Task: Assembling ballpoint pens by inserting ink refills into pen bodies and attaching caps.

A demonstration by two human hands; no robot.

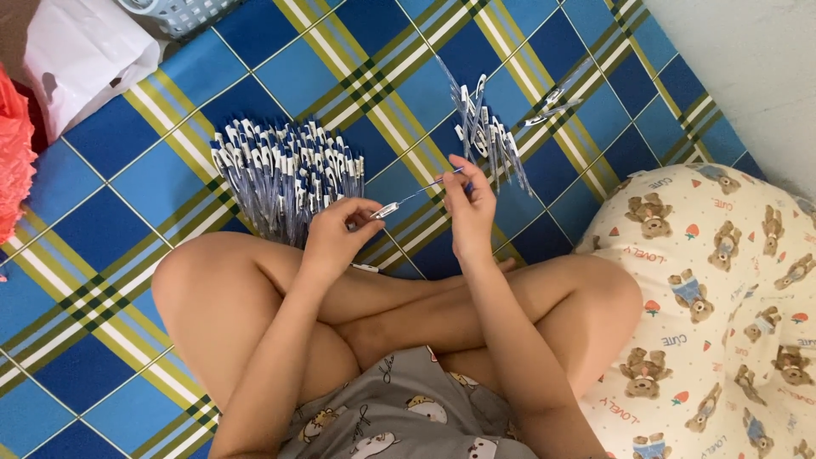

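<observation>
Head view showed a person sitting cross-legged on a blue plaid mat (pixel 127 170), assembling a clear plastic ballpoint pen with thin refill (pixel 416 194), it seemed. The left hand (pixel 336 238) pinched the barrel end between thumb and fingertips; the right hand (pixel 467 208) pinched the refill's far end. Seating it likely called for a straight push. A large heap of blue-and-white pens (pixel 285 174) lay just beyond the left hand, a smaller pile (pixel 486 136) beyond the right.

Teddy-bear pillow (pixel 722 314), white bag (pixel 81 55), red cloth (pixel 13 161)

Head camera looks steeply down; close.
</observation>
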